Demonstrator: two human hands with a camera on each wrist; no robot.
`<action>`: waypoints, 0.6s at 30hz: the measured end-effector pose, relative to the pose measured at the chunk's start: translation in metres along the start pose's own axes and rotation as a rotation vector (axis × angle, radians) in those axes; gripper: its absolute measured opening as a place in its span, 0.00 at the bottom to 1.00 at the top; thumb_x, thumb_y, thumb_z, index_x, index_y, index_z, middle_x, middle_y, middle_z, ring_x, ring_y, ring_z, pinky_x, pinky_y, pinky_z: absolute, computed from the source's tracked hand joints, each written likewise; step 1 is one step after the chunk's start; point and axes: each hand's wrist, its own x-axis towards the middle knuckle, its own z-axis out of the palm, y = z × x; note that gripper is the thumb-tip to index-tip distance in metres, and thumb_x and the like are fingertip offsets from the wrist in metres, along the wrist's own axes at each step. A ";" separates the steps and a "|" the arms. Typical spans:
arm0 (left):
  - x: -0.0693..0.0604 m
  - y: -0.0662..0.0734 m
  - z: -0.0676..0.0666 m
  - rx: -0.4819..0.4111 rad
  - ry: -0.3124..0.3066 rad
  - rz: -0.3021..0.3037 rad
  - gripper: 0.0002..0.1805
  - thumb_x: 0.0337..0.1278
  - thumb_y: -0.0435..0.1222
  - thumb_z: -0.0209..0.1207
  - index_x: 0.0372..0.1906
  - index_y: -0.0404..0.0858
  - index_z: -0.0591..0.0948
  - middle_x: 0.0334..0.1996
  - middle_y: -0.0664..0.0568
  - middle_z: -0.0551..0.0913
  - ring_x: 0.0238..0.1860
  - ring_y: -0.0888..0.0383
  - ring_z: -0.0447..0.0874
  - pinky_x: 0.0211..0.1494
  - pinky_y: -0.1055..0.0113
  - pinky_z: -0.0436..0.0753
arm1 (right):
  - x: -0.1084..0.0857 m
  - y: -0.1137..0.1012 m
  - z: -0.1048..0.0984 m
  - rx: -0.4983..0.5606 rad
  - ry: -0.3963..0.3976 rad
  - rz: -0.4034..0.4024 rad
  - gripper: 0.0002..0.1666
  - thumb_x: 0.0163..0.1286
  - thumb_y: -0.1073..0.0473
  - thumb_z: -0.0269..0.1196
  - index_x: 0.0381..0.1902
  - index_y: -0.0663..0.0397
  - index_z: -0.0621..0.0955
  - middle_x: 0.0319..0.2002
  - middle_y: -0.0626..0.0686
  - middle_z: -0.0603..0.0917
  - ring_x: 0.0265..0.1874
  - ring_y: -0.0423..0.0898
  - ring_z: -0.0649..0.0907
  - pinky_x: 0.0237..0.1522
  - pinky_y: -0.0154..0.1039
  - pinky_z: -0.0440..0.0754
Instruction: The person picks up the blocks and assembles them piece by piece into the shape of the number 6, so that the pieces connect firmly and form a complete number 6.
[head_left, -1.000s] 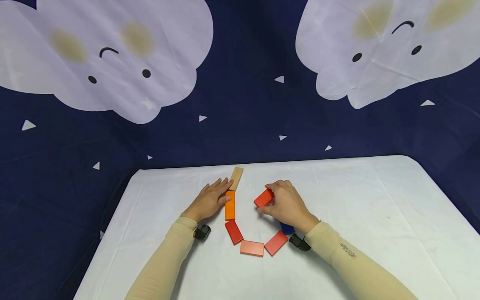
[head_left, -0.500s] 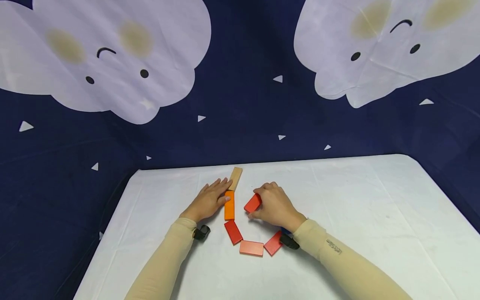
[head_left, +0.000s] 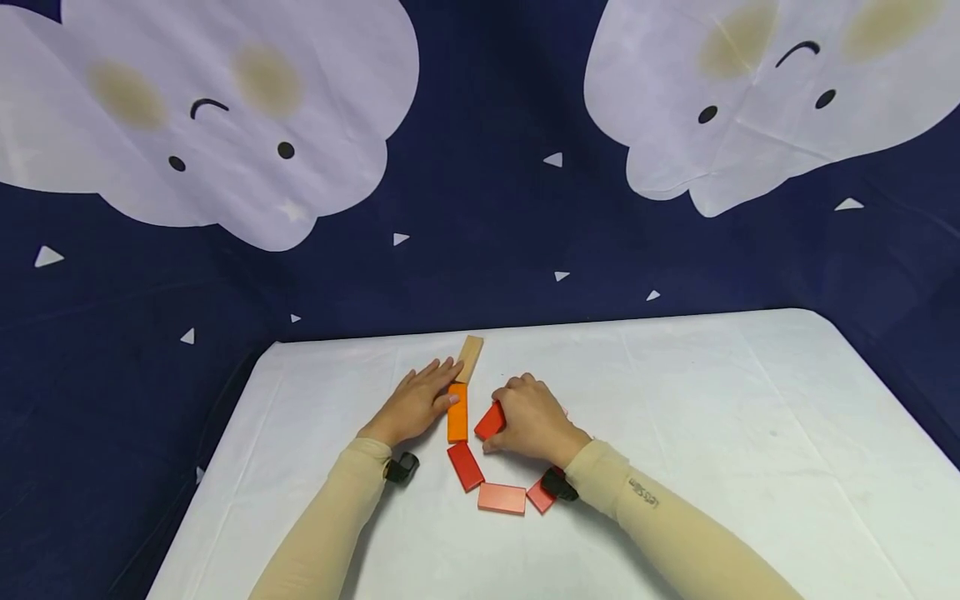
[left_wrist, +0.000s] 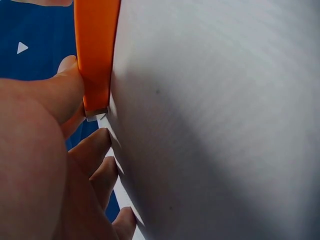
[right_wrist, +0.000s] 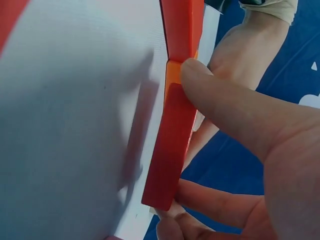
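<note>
In the head view my left hand [head_left: 412, 408] lies with straight fingers, thumb on the orange block [head_left: 457, 421] and fingertips at the plain wood block [head_left: 470, 358]. The left wrist view has the thumb against the orange block [left_wrist: 97, 55] too. My right hand [head_left: 534, 421] pinches a red block [head_left: 490, 422] between thumb and fingers, just right of the orange one. Seen from the right wrist, this red block [right_wrist: 170, 147] is held off the white cloth, its shadow beside it. Below the orange block, another red block [head_left: 467, 467] lies flat.
A curve of blocks continues with a pink block [head_left: 502, 498] and a light red block [head_left: 540, 497], partly covered by the black wrist camera [head_left: 558, 484]. White cloth covers the table [head_left: 712, 417]; a dark blue cloud-print backdrop [head_left: 487, 208] hangs behind.
My right hand has carried the red block left and nearer to me, towards the orange block. Its forearm now hides the blue block seen earlier. The left hand stays in place.
</note>
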 end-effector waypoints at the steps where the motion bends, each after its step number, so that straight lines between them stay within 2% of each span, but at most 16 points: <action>1: 0.000 0.000 0.000 -0.002 -0.003 -0.003 0.32 0.77 0.49 0.49 0.80 0.46 0.59 0.78 0.47 0.58 0.80 0.47 0.48 0.79 0.42 0.44 | 0.000 0.000 0.001 0.000 -0.005 -0.002 0.41 0.43 0.40 0.83 0.48 0.63 0.86 0.43 0.59 0.85 0.43 0.55 0.78 0.49 0.48 0.77; 9: 0.001 0.000 0.001 0.002 -0.007 -0.017 0.32 0.77 0.49 0.49 0.80 0.47 0.59 0.78 0.48 0.58 0.79 0.47 0.48 0.79 0.41 0.44 | 0.002 -0.003 0.004 -0.026 -0.030 -0.034 0.40 0.42 0.40 0.83 0.46 0.63 0.86 0.40 0.57 0.85 0.39 0.52 0.77 0.46 0.46 0.76; 18: 0.001 -0.001 0.001 0.012 0.004 -0.003 0.33 0.76 0.48 0.50 0.79 0.45 0.60 0.78 0.46 0.59 0.79 0.46 0.49 0.78 0.40 0.45 | 0.003 -0.007 0.006 -0.113 -0.048 -0.044 0.35 0.42 0.36 0.82 0.37 0.57 0.86 0.29 0.50 0.79 0.33 0.48 0.74 0.39 0.43 0.74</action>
